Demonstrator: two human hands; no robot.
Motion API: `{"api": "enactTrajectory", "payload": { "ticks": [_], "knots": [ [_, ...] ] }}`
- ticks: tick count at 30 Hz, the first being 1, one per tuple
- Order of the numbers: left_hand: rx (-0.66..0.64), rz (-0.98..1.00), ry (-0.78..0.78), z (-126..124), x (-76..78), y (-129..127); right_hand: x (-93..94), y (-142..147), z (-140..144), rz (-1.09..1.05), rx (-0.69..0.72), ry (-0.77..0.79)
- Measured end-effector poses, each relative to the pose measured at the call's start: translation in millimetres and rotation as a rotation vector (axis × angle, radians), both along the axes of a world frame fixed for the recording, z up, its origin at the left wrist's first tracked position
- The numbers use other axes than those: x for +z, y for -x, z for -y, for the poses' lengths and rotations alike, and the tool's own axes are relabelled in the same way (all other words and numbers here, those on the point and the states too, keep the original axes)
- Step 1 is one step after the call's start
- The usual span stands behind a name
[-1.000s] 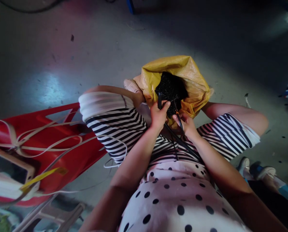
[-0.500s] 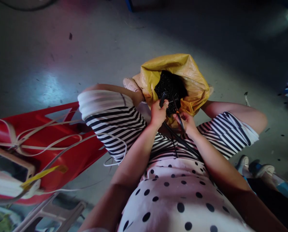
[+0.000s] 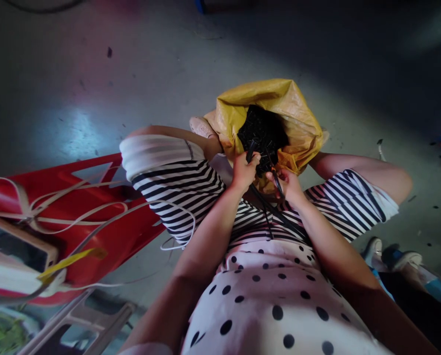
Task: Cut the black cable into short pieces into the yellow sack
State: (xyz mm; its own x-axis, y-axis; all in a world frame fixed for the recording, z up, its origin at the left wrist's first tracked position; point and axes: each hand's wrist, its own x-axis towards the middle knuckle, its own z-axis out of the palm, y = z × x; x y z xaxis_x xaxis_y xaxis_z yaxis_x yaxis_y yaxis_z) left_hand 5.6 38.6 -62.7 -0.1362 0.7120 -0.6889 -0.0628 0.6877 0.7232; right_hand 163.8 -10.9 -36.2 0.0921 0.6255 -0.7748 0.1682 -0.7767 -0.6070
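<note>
Between my legs stands a yellow woven sack (image 3: 304,121), its mouth wide open and a heap of small black pieces (image 3: 259,129) inside. My left hand (image 3: 244,170) is closed around a black cable-like strip (image 3: 250,152) at the sack's near edge. A black length (image 3: 279,216) lies across my lap below the hands. Just to the right, my right hand (image 3: 287,183) grips a slim black-handled tool (image 3: 278,185) with a small orange spot near its front. The fingers partly cover the tool, and its exact kind is unclear.
On the left is a red plastic chair (image 3: 105,231) with pale straps (image 3: 83,217) and a framed object (image 3: 20,246) on it. A grey stool (image 3: 83,315) stands below it. At the right, another person's shoes (image 3: 407,260) rest on the floor. Dark scraps lie around.
Both hands keep nearly the same place and hold at the sack mouth. The orange spot on the tool shows less now. The whole view has shifted slightly.
</note>
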Motion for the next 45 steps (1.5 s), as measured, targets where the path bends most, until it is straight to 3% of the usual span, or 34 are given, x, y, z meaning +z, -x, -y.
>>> {"api": "enactTrajectory", "payload": {
  "ticks": [6,10,16,31,40,45],
  "knots": [
    [0.008,-0.007,-0.044,0.3,0.5,-0.2,1.9,-0.7,-1.4,-0.06,-0.054,0.018],
    [0.045,0.05,0.008,-2.4,8.6,-0.9,3.7,-3.8,-0.5,-0.107,-0.093,0.001],
    [0.093,0.119,0.012,-5.7,18.6,-0.8,2.0,-3.5,8.8,-0.168,-0.027,0.036],
    [-0.034,0.04,-0.109,2.0,8.5,-2.6,0.0,0.8,3.7,-0.069,0.069,-0.025],
    [-0.021,0.027,-0.058,-0.5,5.2,-2.1,4.7,2.9,9.1,-0.001,0.131,-0.047],
    [-0.068,0.088,-0.023,2.6,6.9,-2.0,-0.8,1.0,5.0,0.019,0.073,-0.076]
  ]
}}
